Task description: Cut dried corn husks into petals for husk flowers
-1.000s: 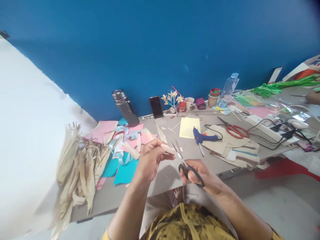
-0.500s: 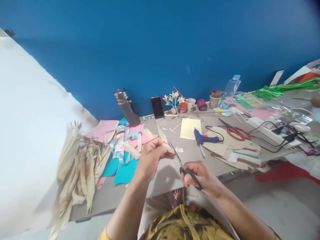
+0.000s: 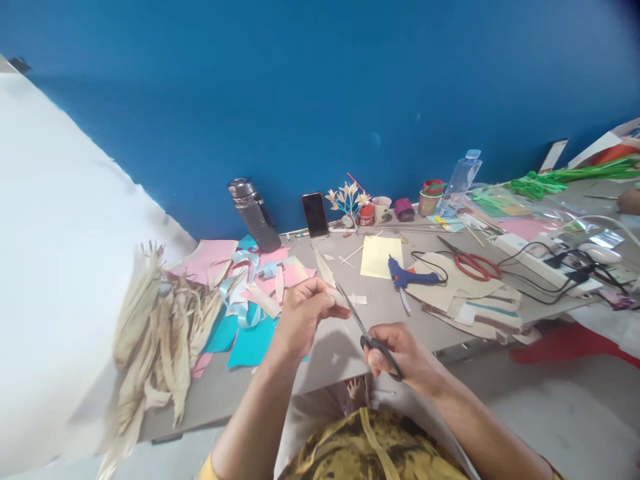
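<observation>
Between the fingertips of my left hand [image 3: 306,313] is a thin, pale piece of corn husk [image 3: 340,299], mostly covered by the fingers. My right hand [image 3: 395,353] is closed round the black handles of a pair of scissors [image 3: 373,344]. Their blades point up and left and lie right at the husk piece, near my left fingertips. Whether the blades are fully closed is hard to make out. Behind my left hand, a longer pale husk strip [image 3: 323,265] rests on the table. A bundle of dried corn husks [image 3: 165,333] hangs over the table's left end.
Right of my hands lie a blue glue gun [image 3: 413,275], red-handled scissors [image 3: 475,265] and a white power strip [image 3: 543,260] with cables. A yellow sheet [image 3: 381,256], a phone [image 3: 315,215], a flask [image 3: 254,215] and small husk flowers [image 3: 347,197] are further back. Coloured paper [image 3: 253,343] lies left.
Both hands stay almost in place. The scissors have shifted very slightly, their blades still at the husk piece.
</observation>
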A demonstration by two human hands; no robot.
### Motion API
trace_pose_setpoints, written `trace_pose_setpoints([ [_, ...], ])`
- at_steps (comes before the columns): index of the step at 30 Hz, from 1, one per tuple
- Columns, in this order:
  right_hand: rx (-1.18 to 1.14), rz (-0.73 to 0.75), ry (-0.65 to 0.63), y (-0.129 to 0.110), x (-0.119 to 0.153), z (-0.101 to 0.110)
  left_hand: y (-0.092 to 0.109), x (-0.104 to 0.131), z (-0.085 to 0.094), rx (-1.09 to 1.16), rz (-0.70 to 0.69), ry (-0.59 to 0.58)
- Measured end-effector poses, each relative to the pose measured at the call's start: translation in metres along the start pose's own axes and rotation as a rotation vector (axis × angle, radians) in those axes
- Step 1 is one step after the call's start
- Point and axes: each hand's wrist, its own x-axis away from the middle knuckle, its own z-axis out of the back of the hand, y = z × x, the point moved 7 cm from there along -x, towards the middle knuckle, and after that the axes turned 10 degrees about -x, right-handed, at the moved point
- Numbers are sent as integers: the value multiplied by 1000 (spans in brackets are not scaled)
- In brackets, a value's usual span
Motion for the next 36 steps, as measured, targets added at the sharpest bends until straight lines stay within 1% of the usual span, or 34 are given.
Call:
trace_pose_setpoints([
  [8,-3,-6,-8,-7,1,-3,1,0,-1,16,19,-3],
  [13,-4,8,0,-1,-1,0,3,0,-1,4,12,-7],
  [19,-40,-17,76,8,-1,1,2,1,1,1,2,-19],
  [22,-15,14,47,5,-2,0,-2,0,2,13,-2,-31],
  [24,92,24,61,2,-7,6,-4,-1,4,13,-14,-32],
  [25,198,19,104,1,-10,12,-6,-1,5,9,-22,-25],
  [28,662,-15,309,-4,-19,34,-6,-2,11,-27,-64,28],
  [30,887,-11,386,-9,-25,39,-4,-1,16,-54,-103,67],
  [32,935,-4,398,-11,-30,38,-3,0,19,-45,-106,77],
  [34,907,-5,385,-10,-33,35,-7,0,20,13,-62,56],
  [36,931,-23,383,-5,-36,35,-13,0,21,80,-5,35],
])
